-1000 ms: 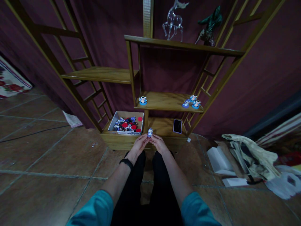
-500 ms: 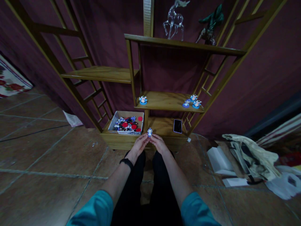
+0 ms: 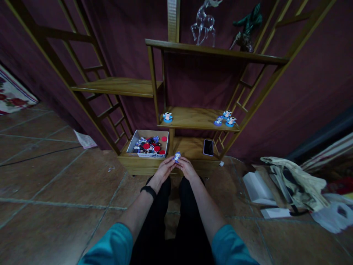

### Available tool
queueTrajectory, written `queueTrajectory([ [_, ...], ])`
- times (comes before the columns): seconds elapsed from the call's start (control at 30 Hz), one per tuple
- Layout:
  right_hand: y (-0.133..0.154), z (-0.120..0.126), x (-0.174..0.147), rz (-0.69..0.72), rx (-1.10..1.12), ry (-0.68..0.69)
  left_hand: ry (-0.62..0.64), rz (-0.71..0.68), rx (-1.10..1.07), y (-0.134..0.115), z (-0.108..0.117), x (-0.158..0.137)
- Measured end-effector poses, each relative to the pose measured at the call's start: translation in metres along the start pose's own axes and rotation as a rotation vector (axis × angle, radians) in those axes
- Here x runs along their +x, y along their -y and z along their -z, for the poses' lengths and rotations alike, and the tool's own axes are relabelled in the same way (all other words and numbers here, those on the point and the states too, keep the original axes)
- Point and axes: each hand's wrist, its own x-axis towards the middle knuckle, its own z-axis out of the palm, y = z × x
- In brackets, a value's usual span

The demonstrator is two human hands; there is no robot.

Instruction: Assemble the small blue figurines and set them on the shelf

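A small white and purple figurine [image 3: 177,156] is held between my fingertips, in front of the lowest shelf's edge. My left hand [image 3: 164,169] grips it from the left, the fingers closed on it. From the other side my right hand [image 3: 186,168] also closes on it. Just beyond my left hand, a cardboard box [image 3: 131,147] holds a jumble of similar figurines and several red discs. One blue-based figurine [image 3: 167,117] stands at the left end of the middle shelf [image 3: 190,117]. Three more, including a purple-based figurine [image 3: 218,121], cluster at its right end.
A phone [image 3: 208,147] lies on the lowest shelf [image 3: 187,146], right of the box. Above stand a glass deer [image 3: 203,25] and a dark green statue [image 3: 248,27]. On the floor to the right are a bag [image 3: 296,182], a white box [image 3: 259,188] and a plastic bag [image 3: 335,215].
The figurine has turned and tilted in my fingers, shifting slightly right. My hands otherwise stay nearly in place, and the shelf items have not moved.
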Motion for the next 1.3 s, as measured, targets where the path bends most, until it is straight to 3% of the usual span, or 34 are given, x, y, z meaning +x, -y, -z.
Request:
queueTrajectory([
  [0.6,0.0061,0.0045,-0.0015,-0.023,-0.102,-0.008,-0.109,-0.065,-0.036,0.0027,-0.0002,0.0059],
  [0.9,0.0078,0.0017,-0.0037,-0.007,-0.129,-0.020,-0.101,-0.075,-0.037,0.0011,-0.0035,0.0050],
  [1.3,0.0012,-0.0036,-0.0041,0.026,0.020,0.044,-0.102,-0.102,-0.064,0.0008,-0.0001,0.0073],
])
